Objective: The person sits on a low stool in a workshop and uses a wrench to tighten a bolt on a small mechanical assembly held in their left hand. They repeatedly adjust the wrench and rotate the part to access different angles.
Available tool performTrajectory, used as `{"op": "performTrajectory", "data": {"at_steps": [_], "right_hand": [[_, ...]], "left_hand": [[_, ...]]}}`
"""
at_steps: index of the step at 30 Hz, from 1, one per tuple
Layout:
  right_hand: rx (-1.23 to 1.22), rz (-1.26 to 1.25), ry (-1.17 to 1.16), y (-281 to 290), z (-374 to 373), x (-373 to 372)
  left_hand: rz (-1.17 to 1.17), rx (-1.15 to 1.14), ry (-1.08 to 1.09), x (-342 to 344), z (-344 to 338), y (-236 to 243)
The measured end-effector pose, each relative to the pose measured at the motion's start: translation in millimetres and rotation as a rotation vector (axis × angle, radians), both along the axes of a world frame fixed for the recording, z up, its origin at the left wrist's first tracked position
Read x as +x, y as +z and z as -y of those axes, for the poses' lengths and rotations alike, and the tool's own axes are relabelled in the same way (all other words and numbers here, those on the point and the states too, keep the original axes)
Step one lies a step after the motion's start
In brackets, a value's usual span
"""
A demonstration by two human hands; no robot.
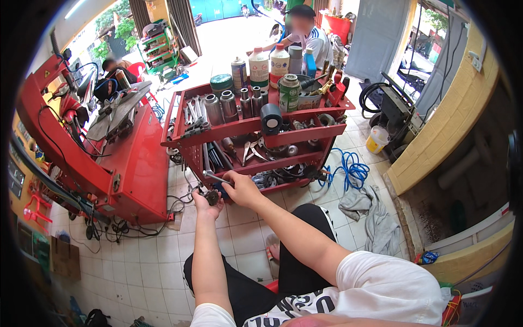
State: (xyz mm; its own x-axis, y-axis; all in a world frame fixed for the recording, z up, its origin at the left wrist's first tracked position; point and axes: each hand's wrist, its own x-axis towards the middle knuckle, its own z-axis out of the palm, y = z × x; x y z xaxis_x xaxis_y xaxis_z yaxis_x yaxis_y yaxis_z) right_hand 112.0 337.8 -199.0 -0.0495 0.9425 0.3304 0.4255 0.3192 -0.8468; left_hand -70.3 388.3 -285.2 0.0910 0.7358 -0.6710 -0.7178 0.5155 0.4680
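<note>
In my left hand [205,206], palm up, rests a dark, greasy metal part [213,197], its fingers curled round it; the exact kind of part is too small to make out. My right hand [241,189] is closed on a silver wrench [217,177], whose head points left, just above the dark part. Whether the wrench touches the part I cannot tell. Both hands are in front of the lower shelves of a red tool trolley [305,132].
Sockets [214,108], wrenches [192,113], bottles [259,69] and cans [289,92] crowd the trolley top. A red machine [139,163] stands left. Blue hose [351,170] and a grey cloth [376,218] lie on the right floor. A person [316,43] sits beyond the trolley.
</note>
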Motion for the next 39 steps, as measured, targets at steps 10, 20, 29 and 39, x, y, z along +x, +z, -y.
{"op": "performTrajectory", "data": {"at_steps": [10,20,29,39], "right_hand": [[-0.185,0.216,0.029,-29.2,-10.2,1.7],[-0.09,0.254,0.136,-41.6,-13.9,7.3],[-0.043,0.219,0.1,-42.3,-14.1,1.3],[-0.26,0.131,0.186,-33.9,-9.5,-9.3]], "left_hand": [[-0.012,0.115,0.209,-0.6,6.6,24.7],[0.001,0.052,0.182,6.1,5.5,28.7],[-0.015,0.191,0.084,-5.1,1.8,11.7],[-0.026,0.163,0.215,-2.7,4.5,22.6]]}}
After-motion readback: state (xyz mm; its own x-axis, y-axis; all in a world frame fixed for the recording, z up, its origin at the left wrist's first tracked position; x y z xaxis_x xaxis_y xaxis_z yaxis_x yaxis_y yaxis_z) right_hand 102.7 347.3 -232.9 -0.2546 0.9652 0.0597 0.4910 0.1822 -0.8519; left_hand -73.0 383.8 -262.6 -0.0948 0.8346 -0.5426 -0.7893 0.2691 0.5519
